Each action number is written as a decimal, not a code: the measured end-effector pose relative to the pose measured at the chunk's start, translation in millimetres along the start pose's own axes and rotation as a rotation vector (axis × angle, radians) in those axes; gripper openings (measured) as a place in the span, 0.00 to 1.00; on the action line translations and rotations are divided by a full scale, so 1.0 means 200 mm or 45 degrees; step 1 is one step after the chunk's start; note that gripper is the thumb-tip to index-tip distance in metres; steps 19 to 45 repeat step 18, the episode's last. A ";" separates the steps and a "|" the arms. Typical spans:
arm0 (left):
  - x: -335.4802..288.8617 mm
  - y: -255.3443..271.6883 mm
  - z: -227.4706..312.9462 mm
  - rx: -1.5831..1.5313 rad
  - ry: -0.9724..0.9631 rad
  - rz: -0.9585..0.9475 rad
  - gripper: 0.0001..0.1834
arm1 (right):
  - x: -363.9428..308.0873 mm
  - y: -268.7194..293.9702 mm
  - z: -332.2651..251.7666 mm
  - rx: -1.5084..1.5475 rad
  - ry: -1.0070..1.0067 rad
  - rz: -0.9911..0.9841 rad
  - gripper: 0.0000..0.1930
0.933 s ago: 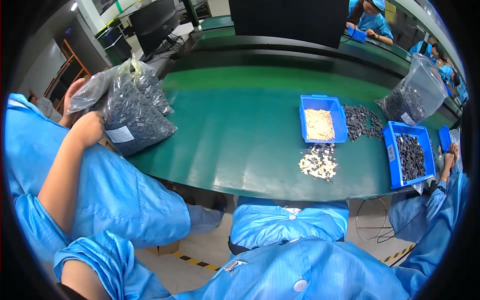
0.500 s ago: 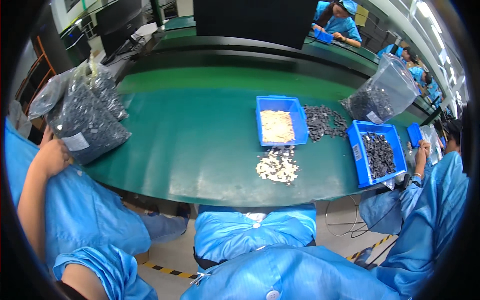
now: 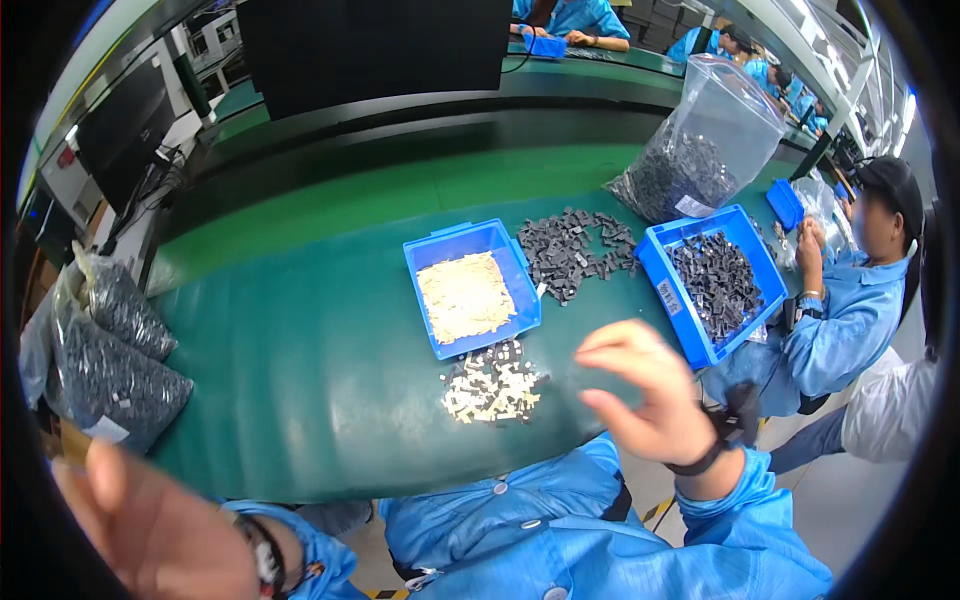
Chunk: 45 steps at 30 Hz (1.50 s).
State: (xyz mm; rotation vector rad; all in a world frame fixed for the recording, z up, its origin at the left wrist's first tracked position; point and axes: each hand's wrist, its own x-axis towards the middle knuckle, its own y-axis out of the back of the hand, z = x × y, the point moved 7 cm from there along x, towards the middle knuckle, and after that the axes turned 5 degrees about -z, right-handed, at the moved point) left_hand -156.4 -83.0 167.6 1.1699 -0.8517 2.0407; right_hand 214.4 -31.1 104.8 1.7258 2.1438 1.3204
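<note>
Green matting covers the long workbench, and on it, near the front edge, lies a small loose pile of pale and dark parts. The person's right hand hovers just to the right of that pile, fingers loosely curled and apart, holding nothing; a dark band sits on its wrist. The left hand is raised at the lower left, blurred and close to the camera, and whether it grips anything cannot be told. Half a second earlier neither hand was over the bench in this way: the left forearm reached out toward the plastic bags of dark parts at the left end, and the right hand was out of view. The view has also swung, so the bags now sit far left and the pile lies nearer the centre. Just behind the pile stands a blue bin of cream-coloured parts, then a heap of dark grey parts spread on the mat, then a second blue bin of dark parts. Behind that bin stands a large clear bag of dark parts. A co-worker in a blue smock sits at the right.
</note>
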 end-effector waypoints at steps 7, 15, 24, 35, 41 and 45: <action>-0.30 -0.83 -0.21 -0.673 0.227 -0.782 0.16 | -0.05 -0.38 0.38 -0.216 -0.343 -0.265 0.14; -0.64 -1.04 -0.36 -0.599 0.378 -1.095 0.05 | -0.06 -0.42 0.48 -0.148 -0.495 -0.320 0.09; -0.67 -1.02 -0.40 -0.535 0.331 -1.165 0.05 | -0.08 -0.43 0.53 0.020 -0.523 -0.420 0.07; -0.67 -1.02 -0.40 -0.535 0.331 -1.165 0.05 | -0.08 -0.43 0.53 0.020 -0.523 -0.420 0.07; -0.67 -1.02 -0.40 -0.535 0.331 -1.165 0.05 | -0.08 -0.43 0.53 0.020 -0.523 -0.420 0.07; -0.67 -1.02 -0.40 -0.535 0.331 -1.165 0.05 | -0.08 -0.43 0.53 0.020 -0.523 -0.420 0.07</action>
